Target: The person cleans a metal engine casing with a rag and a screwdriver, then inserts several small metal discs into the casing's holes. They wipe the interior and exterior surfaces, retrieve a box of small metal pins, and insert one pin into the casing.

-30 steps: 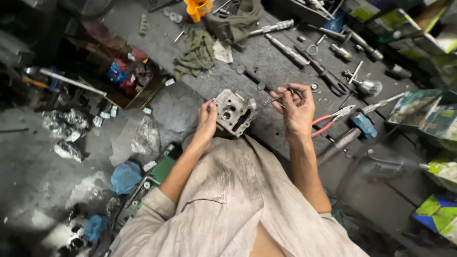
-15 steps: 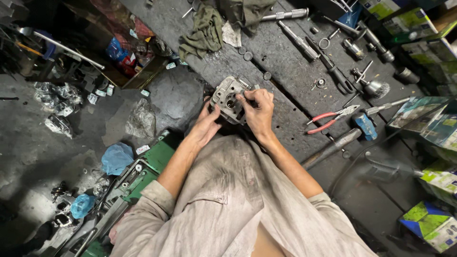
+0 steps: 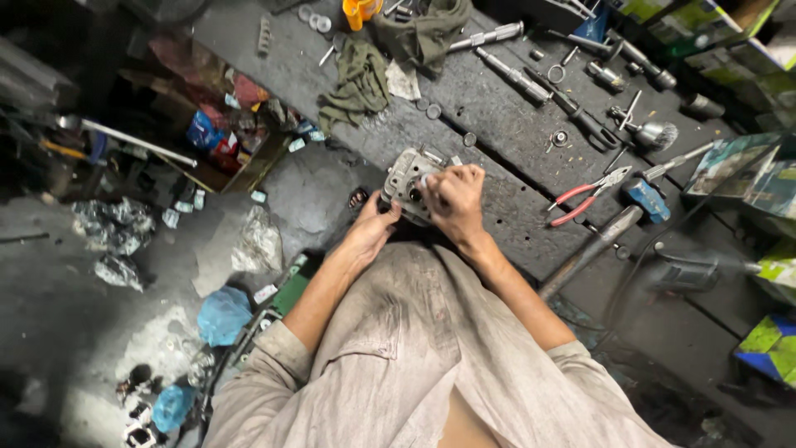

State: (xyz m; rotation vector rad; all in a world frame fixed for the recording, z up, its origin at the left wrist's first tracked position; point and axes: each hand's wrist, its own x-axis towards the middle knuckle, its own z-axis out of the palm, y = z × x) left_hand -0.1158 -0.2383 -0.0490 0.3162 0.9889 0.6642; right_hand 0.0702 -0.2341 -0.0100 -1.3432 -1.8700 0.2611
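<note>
A grey metal engine part (image 3: 406,178), blocky with round openings, sits at the near edge of the dark workbench (image 3: 506,133). My left hand (image 3: 371,231) grips its lower left side and steadies it. My right hand (image 3: 454,199) is on top of the part, fingers curled over its right side; whether a small piece is pinched in them is hidden. Both forearms reach out from a pale grey shirt.
Red-handled pliers (image 3: 584,197), a hammer (image 3: 590,249), socket extensions (image 3: 518,76), a wire brush wheel (image 3: 655,133) and olive rags (image 3: 361,70) lie on the bench. An orange cup (image 3: 358,12) stands at the back. Blue plastic bags (image 3: 222,315) and scrap litter the floor at left.
My right hand came back from the tools at the right and now rests on the engine part. The left hand has stayed on the part throughout.
</note>
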